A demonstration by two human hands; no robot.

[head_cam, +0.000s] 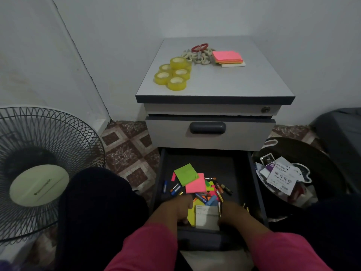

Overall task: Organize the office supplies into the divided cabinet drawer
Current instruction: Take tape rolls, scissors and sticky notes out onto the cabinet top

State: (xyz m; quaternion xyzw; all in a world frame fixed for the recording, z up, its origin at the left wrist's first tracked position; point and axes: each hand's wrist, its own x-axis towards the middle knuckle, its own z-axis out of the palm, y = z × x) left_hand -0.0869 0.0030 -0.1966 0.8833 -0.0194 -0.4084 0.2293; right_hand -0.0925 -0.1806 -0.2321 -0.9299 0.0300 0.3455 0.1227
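Note:
The lower dark drawer (254,173) of a grey cabinet is pulled out. Inside lie a green sticky pad (184,174), a pink sticky pad (196,183), several batteries (175,189) and coloured paper bits. My left hand (175,209) and my right hand (233,213) are at the drawer's near end, fingers curled at either side of a grey-white card box (206,217) next to a yellow pad (191,215). On the cabinet top (244,83) sit several yellow tape rolls (174,74), red-handled scissors (199,48), a beige chain (197,56) and a pink-orange sticky stack (227,58).
A standing fan (39,173) is at the left on the patterned tile floor (127,147). A dark round bin (293,173) with paper packaging stands right of the drawer. The upper drawer (209,132) is closed. My dark-clothed knee (101,202) is left of the drawer.

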